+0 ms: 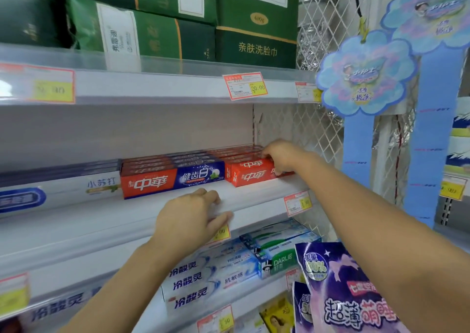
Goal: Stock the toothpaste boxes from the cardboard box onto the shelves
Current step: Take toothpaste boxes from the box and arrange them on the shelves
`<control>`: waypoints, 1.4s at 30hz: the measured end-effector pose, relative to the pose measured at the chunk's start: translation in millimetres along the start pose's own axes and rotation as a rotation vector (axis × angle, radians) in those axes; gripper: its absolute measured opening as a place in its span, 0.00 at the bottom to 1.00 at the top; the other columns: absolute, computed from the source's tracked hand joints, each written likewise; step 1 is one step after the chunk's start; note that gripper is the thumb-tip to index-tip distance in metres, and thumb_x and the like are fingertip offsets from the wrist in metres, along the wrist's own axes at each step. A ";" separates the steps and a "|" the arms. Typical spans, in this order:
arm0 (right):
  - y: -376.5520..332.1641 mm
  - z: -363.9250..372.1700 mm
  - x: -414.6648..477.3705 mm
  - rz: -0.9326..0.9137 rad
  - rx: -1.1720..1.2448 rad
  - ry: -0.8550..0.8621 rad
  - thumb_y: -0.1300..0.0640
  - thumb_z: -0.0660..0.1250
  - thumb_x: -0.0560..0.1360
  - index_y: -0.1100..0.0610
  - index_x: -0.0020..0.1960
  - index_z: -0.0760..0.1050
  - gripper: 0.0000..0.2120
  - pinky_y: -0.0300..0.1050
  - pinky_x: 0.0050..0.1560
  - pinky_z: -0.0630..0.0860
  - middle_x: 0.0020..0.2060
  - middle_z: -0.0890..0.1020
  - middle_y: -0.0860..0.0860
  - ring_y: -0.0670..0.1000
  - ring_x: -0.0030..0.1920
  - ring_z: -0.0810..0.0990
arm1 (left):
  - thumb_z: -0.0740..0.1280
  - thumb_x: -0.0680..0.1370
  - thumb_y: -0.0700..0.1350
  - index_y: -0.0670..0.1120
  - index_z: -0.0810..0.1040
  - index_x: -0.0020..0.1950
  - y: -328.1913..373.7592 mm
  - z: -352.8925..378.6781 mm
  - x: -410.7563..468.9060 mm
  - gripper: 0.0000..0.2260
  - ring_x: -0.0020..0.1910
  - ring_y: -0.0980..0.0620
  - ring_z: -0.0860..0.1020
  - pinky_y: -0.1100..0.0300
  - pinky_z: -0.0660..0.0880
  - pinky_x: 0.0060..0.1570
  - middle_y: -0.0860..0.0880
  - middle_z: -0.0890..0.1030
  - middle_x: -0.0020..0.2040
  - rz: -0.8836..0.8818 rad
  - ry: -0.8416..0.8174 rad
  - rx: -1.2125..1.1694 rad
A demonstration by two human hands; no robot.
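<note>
Inspector: Location of stock?

Clerk: Red toothpaste boxes (244, 177) sit stacked at the right end of the middle shelf (254, 198). They are just beside the red-and-blue boxes (173, 180), at 3 o'clock from them.

Inspector: Right hand?

Clerk: The right hand (279, 158) reaches onto the stack from 3 o'clock. Its fingers curl down over the stack's right end and grip it. Which box of the stack they hold cannot be told.

Inspector: Left hand?

Clerk: The left hand (189, 220) rests on the shelf's front rail, at 6 o'clock from the red-and-blue boxes. Fingers lie lightly bent over the rail's top, thumb stretched along its face. It grasps nothing.

Inspector: Surroundings?

Clerk: Green packs (254, 27) fill the shelf at 12 o'clock. White-and-blue boxes (203, 282) and a Darlie box (279, 264) lie on the shelf at 6 o'clock.
</note>
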State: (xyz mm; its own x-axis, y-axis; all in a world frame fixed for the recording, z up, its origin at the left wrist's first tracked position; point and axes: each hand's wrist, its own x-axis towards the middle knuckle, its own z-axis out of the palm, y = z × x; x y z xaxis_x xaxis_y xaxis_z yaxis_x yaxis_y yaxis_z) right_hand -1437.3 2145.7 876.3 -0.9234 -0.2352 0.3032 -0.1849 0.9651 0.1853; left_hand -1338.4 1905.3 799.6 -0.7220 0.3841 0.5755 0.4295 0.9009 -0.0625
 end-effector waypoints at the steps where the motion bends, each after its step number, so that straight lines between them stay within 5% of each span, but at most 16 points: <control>1: -1.0 2.0 2.9 0.001 0.009 0.014 0.65 0.71 0.68 0.56 0.65 0.73 0.26 0.45 0.53 0.72 0.58 0.78 0.57 0.58 0.57 0.76 | 0.53 0.77 0.66 0.55 0.72 0.61 0.1 -0.5 -0.3 0.21 0.48 0.54 0.78 0.60 0.74 0.41 0.57 0.76 0.54 0.003 0.008 0.003; 4: -3.2 7.3 4.2 0.036 0.137 0.077 0.66 0.70 0.68 0.55 0.65 0.68 0.27 0.46 0.47 0.73 0.56 0.77 0.58 0.59 0.54 0.77 | 0.54 0.77 0.66 0.54 0.72 0.60 -0.2 0.2 -0.6 0.21 0.48 0.53 0.78 0.60 0.71 0.40 0.56 0.76 0.54 0.013 0.014 -0.005; 9: -0.1 16.4 1.2 0.044 0.193 0.121 0.66 0.67 0.72 0.54 0.62 0.73 0.21 0.48 0.52 0.75 0.57 0.72 0.57 0.60 0.57 0.75 | 0.54 0.77 0.66 0.54 0.72 0.60 1.1 0.0 -1.1 0.21 0.49 0.53 0.77 0.61 0.69 0.39 0.57 0.76 0.54 -0.007 0.009 -0.004; 12: -15.7 14.0 -3.3 0.052 0.259 0.097 0.59 0.64 0.76 0.52 0.68 0.69 0.21 0.53 0.61 0.72 0.62 0.72 0.58 0.60 0.62 0.71 | 0.54 0.77 0.66 0.53 0.72 0.60 2.8 -0.7 -1.2 0.21 0.49 0.53 0.77 0.60 0.69 0.39 0.56 0.76 0.54 -0.012 0.003 0.010; 15: -44.5 9.9 -3.7 0.019 0.491 0.061 0.47 0.61 0.78 0.54 0.70 0.67 0.23 0.49 0.57 0.74 0.63 0.75 0.56 0.54 0.58 0.76 | 0.54 0.77 0.66 0.53 0.72 0.61 3.0 -0.7 -1.3 0.22 0.49 0.52 0.77 0.59 0.71 0.41 0.55 0.76 0.54 -0.011 -0.008 0.023; 18: -67.2 17.5 3.5 0.067 0.395 0.034 0.33 0.63 0.71 0.55 0.67 0.71 0.33 0.49 0.53 0.74 0.61 0.78 0.55 0.55 0.57 0.77 | 0.54 0.77 0.65 0.53 0.72 0.61 2.7 -0.5 -1.2 0.22 0.49 0.52 0.78 0.58 0.71 0.41 0.55 0.76 0.54 -0.013 -0.007 0.031; 22: -78.5 26.6 10.5 0.137 0.266 0.104 0.40 0.66 0.73 0.57 0.61 0.75 0.25 0.45 0.43 0.69 0.53 0.79 0.55 0.55 0.51 0.77 | 0.54 0.78 0.64 0.51 0.72 0.59 2.1 0.3 -1.3 0.20 0.48 0.50 0.78 0.58 0.69 0.39 0.54 0.77 0.53 -0.008 0.002 0.041; 26: -83.6 26.7 9.8 0.198 0.281 0.144 0.44 0.67 0.74 0.58 0.52 0.74 0.18 0.47 0.44 0.72 0.49 0.79 0.55 0.53 0.45 0.75 | 0.53 0.79 0.61 0.50 0.73 0.56 2.1 1.5 -1.5 0.18 0.46 0.49 0.78 0.57 0.71 0.40 0.52 0.77 0.50 -0.013 0.030 0.033; 31: -89.6 26.2 15.5 0.259 0.294 0.168 0.46 0.64 0.76 0.60 0.54 0.74 0.17 0.60 0.60 0.73 0.52 0.79 0.58 0.59 0.52 0.78 | 0.53 0.79 0.61 0.50 0.74 0.55 1.9 2.4 -2.5 0.18 0.45 0.49 0.78 0.55 0.72 0.41 0.52 0.78 0.50 -0.016 0.052 0.007; 42: -91.3 24.8 13.4 0.266 0.266 0.168 0.46 0.62 0.78 0.60 0.53 0.74 0.17 0.55 0.57 0.74 0.52 0.79 0.57 0.57 0.51 0.78 | 0.54 0.79 0.61 0.49 0.73 0.53 -0.1 5.2 -0.1 0.18 0.45 0.49 0.77 0.56 0.72 0.39 0.52 0.78 0.49 -0.015 0.076 0.010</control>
State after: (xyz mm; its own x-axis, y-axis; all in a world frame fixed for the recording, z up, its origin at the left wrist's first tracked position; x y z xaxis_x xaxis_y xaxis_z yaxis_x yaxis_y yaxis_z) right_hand -1441.2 2057.3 840.3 -0.8872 0.0318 0.4603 -0.0483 0.9857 -0.1612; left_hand -1341.3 1906.2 795.3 -0.6853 0.3543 0.6363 0.4132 0.9086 -0.0610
